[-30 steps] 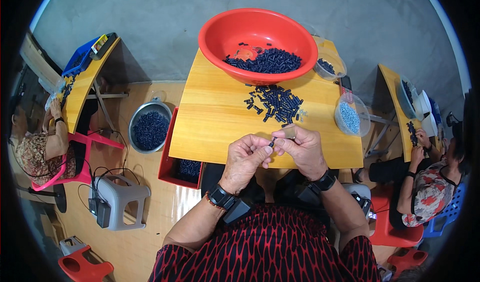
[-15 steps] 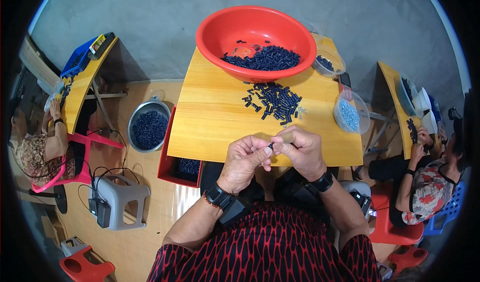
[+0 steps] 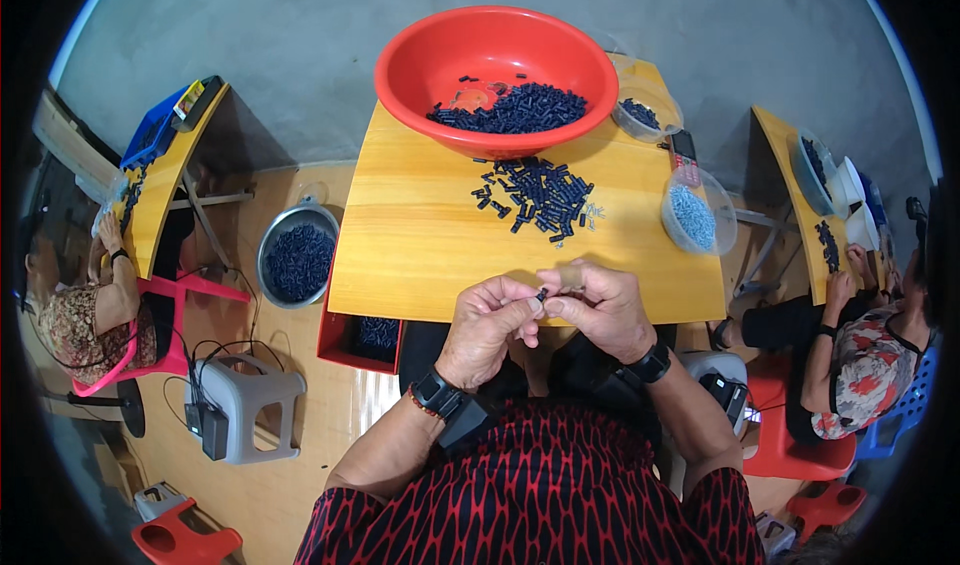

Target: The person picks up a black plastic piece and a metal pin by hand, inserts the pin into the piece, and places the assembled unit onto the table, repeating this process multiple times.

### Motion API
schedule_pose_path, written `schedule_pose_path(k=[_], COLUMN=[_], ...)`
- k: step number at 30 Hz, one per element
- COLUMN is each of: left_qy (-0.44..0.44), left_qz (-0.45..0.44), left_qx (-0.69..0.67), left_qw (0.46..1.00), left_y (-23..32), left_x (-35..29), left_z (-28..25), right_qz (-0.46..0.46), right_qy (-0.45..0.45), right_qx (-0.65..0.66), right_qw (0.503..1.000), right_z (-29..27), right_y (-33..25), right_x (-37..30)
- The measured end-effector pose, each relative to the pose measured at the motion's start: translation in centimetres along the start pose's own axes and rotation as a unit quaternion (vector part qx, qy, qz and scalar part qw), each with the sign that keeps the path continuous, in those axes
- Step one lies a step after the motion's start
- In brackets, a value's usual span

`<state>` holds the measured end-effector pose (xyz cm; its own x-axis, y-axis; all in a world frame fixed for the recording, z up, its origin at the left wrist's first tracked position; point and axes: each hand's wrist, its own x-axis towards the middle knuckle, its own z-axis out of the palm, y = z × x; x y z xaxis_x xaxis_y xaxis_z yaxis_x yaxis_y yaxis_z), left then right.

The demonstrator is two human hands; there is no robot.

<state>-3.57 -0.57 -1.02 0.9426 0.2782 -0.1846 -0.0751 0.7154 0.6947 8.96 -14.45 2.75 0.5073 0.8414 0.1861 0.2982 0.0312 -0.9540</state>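
Note:
Over the near edge of the yellow table (image 3: 400, 255), my left hand (image 3: 490, 327) pinches a small dark cylindrical piece (image 3: 541, 296) between thumb and forefinger. My right hand (image 3: 600, 310) meets it from the other side, thumb and fingertips closed at the same piece; whether it holds a second tiny part is hidden. Beyond my hands lies a loose pile of dark blue-black cylindrical pieces (image 3: 545, 195), with a few small pale bits (image 3: 592, 212) at its right edge. A clear tub of light-blue small parts (image 3: 692, 217) stands right of the pile.
A large red basin (image 3: 400, 95) holding more dark pieces stands at the table's back. Beside it are a clear bowl (image 3: 648, 115) and a phone (image 3: 683, 150). A metal bowl (image 3: 297, 255) and red box (image 3: 335, 335) sit lower left. Two people work at side tables.
The view has shifted slightly, so the table and basin appear a little left and higher. Both hands stay together at the small dark piece, with fingers barely moved.

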Motion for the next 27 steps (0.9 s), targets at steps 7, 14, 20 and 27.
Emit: schedule_pose_path(k=[7, 14, 20, 27], left_qy=[0.017, 0.006, -0.004, 0.01], left_qz=[0.002, -0.008, -0.012, 0.059], left_qx=[-0.031, -0.036, 0.011, 0.103], left_qw=[0.999, 0.999, 1.0, 0.993], left_y=[-0.1, -0.3, 0.0, -0.3], left_x=[0.0, -0.1, -0.2, -0.4], left_z=[0.4, 0.4, 0.7, 0.9], right_qz=[-0.078, -0.119, -0.129, -0.146], right_qy=[-0.023, -0.036, -0.011, -0.043], right_qx=[-0.133, -0.241, -0.223, -0.252], right_qw=[0.988, 0.962, 0.966, 0.956], right_z=[0.2, 0.7, 0.9, 0.4], right_y=[-1.9, -1.0, -1.4, -0.2], right_x=[0.5, 0.6, 0.5, 0.4])
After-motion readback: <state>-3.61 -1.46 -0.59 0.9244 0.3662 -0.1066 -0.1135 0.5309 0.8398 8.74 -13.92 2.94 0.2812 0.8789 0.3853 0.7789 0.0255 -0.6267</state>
